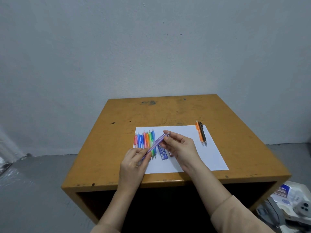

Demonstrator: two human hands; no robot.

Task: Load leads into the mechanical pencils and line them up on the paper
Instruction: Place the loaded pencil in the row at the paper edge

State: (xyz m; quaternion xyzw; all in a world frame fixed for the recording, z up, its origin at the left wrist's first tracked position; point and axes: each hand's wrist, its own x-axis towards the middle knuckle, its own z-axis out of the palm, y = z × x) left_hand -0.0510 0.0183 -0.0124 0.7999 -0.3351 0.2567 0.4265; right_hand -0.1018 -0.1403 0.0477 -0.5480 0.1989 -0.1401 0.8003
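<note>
A purple mechanical pencil (157,143) is held slanted above the white paper (198,157). My left hand (133,163) grips its lower tip end. My right hand (180,147) pinches its upper cap end with thumb and forefinger. Several coloured pencils (146,140) lie side by side on the paper's left part. An orange pencil (198,132) and a black pencil (202,133) lie together at the paper's right edge. A purple lead case (162,154) lies on the paper under my hands, with a reddish case (170,154) beside it, mostly hidden.
The paper lies on a worn yellow-brown wooden table (151,115) set against a grey wall. On the floor at the lower right stands a white tray (292,199) with boxes and odd items.
</note>
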